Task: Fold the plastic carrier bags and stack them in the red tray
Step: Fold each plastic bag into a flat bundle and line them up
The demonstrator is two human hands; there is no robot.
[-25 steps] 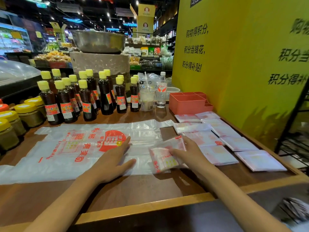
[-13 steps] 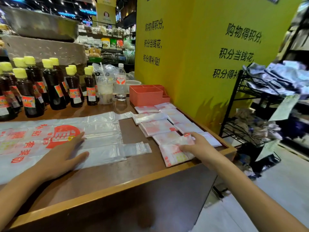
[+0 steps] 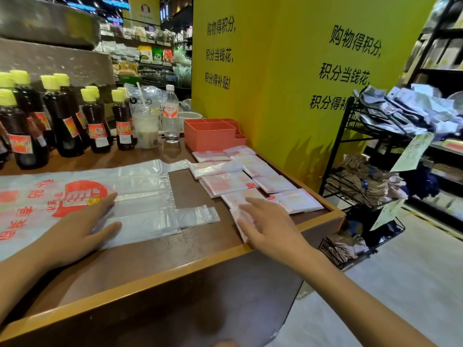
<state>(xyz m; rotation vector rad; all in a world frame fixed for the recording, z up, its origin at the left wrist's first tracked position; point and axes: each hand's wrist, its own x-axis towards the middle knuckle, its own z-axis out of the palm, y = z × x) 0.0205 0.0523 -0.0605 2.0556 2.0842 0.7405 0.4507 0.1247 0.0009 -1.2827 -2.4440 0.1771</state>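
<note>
While the left hand (image 3: pixel 82 229) lay flat with fingers straight on the unfolded bag (image 3: pixel 100 196), probably to keep the slippery film from sliding on the worktop (image 3: pixel 190 256), the right hand (image 3: pixel 269 225) pressed a folded packet (image 3: pixel 239 217) down at the near right edge. Neither grip was closed; both palms simply weighted plastic, holding nothing. Unfolded bag lay spread, long axis left to right, its two handle strips (image 3: pixel 198 215) pointing right toward the packets. Folded bags (image 3: pixel 230 182) sat in rows between the hands and the red tray (image 3: pixel 213 137), likely staged for stacking. Tray stood at the back right, against the yellow wall (image 3: pixel 275 83); no bags seen in it. Sauce bottles (image 3: pixel 97 121) lined the rear.
</note>
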